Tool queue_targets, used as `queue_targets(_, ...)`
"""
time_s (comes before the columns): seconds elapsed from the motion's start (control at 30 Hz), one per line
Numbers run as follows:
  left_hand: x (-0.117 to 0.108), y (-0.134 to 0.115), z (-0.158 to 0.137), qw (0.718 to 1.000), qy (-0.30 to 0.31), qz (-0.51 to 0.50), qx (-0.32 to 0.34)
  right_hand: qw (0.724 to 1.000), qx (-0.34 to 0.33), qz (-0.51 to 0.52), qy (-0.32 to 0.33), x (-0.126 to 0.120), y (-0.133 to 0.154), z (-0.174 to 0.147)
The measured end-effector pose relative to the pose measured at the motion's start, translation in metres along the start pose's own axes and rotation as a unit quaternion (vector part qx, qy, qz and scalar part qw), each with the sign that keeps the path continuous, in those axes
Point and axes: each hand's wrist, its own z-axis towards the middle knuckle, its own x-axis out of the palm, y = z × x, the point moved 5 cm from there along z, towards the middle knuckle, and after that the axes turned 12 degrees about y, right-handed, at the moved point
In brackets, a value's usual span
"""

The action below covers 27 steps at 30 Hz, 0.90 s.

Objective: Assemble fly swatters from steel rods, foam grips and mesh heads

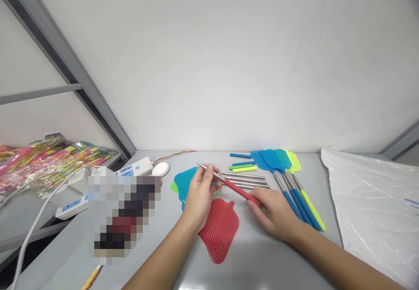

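My left hand [200, 196] is closed around the metal rod of a fly swatter handle [239, 189], and the rod's bare tip sticks out past the fingers. At the other end, my right hand [275, 213] grips the handle's red sleeve. Below the handle a red fly swatter head [221, 231] lies flat on the table, its narrow socket pointing away from me and apart from the rod. Blue and green swatter heads [183, 182] are stacked behind my left hand, partly hidden by it. Several loose metal rods [253, 180] lie beyond the handle.
Blue and green sleeves [242, 168] lie near the wall. Several whole fly swatters [296, 198] rest right of them. White plastic sheeting [369, 211] covers the right side. Power strips [135, 167], a white round device [160, 169] and a pixelated patch are at left, with packaged goods [59, 159] beyond.
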Motion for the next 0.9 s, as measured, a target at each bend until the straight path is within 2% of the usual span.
queue_targets(0.17,0.013,0.006,-0.005,0.982,0.113,0.142,-0.047,0.998,0.027,0.001,-0.052,-0.006,-0.004,-0.001)
queue_targets(0.27,0.022,0.009,-0.008,0.969,0.167,0.169,-0.065,0.996,0.019,-0.028,-0.079,-0.009,-0.004,-0.001)
queue_targets(0.47,0.024,0.012,-0.009,0.963,0.179,0.195,-0.05,0.993,0.02,-0.053,-0.1,-0.012,-0.007,-0.001)
queue_targets(0.63,0.031,0.005,-0.015,0.962,0.176,0.208,-0.017,0.989,0.032,-0.053,-0.137,-0.017,-0.015,-0.001)
queue_targets(0.77,0.038,-0.004,-0.022,0.955,0.218,0.202,-0.016,0.979,0.058,-0.079,-0.179,-0.022,-0.019,-0.002)
queue_targets(0.9,0.039,-0.007,-0.024,0.945,0.265,0.188,-0.029,0.981,0.068,-0.052,-0.177,-0.022,-0.02,-0.002)
